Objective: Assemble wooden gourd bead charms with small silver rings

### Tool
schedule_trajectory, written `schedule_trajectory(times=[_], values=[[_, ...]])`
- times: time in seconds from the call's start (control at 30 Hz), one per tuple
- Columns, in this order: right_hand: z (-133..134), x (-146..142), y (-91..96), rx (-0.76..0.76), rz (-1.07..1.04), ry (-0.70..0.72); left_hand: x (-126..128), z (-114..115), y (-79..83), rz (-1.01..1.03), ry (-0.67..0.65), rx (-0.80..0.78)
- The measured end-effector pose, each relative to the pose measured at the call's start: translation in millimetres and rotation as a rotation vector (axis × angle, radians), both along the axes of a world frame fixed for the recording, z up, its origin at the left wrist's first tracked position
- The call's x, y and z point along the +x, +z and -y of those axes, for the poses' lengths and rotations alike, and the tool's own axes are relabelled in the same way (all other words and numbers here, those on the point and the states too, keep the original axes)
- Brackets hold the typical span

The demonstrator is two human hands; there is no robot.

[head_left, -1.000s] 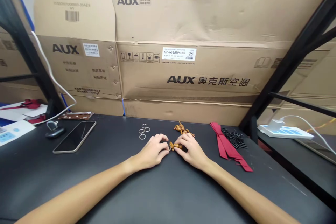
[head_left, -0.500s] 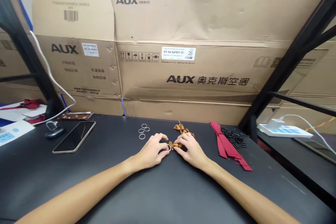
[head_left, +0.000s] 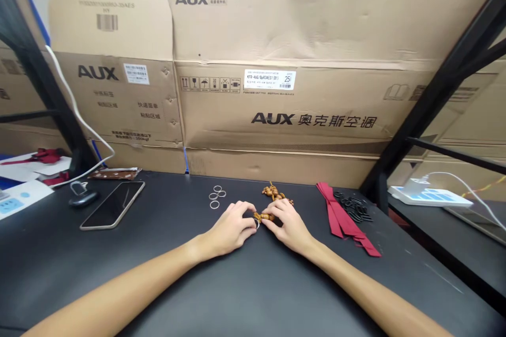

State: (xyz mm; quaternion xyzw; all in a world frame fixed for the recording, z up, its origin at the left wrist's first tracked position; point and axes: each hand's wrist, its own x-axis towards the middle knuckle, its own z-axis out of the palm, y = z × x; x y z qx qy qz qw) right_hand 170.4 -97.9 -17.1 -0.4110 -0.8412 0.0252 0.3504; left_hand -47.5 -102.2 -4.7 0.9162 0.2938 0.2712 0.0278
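My left hand (head_left: 231, 230) pinches a small metal ring (head_left: 257, 225) at its fingertips. My right hand (head_left: 290, 227) holds a small carved wooden charm (head_left: 264, 216) from the other side, and the ring sits against the charm's near end. Just behind my hands lies a second carved wooden charm (head_left: 274, 194) on the black table (head_left: 166, 253). Several loose metal rings (head_left: 215, 197) lie further left, beyond my left hand. My fingers hide part of the held charm.
To the right lie a folded red ribbon (head_left: 340, 218) and a heap of black rubber rings (head_left: 352, 207). A smartphone (head_left: 113, 205) lies at left. Large cardboard boxes (head_left: 276, 79) stand along the table's far edge, beside black shelf posts (head_left: 430, 100).
My hands have closed slightly around the wooden charm and the metal ring, which now sits nearer the charm. The other objects on the table have not moved.
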Motion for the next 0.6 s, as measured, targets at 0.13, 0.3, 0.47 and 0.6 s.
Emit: schedule_trajectory(times=[0.13, 0.3, 0.47, 0.6], values=[[-2.4, 1.2, -1.8, -0.009, 0.044, -0.052, -0.4, 0.7, 0.7, -0.003, -0.029, 0.005], [-1.6, 1.0, -1.8, -0.053, 0.062, -0.054, -0.7, 1.4, 2.1, 0.011, -0.059, 0.013], [-1.3, 1.0, -3.2, -0.073, 0.063, 0.0, -0.9, 1.5, 3.1, -0.011, -0.082, 0.02], [0.6, -0.2, -2.4, -0.051, 0.064, 0.029, -0.9, 3.5, 8.0, -0.047, -0.13, 0.004]])
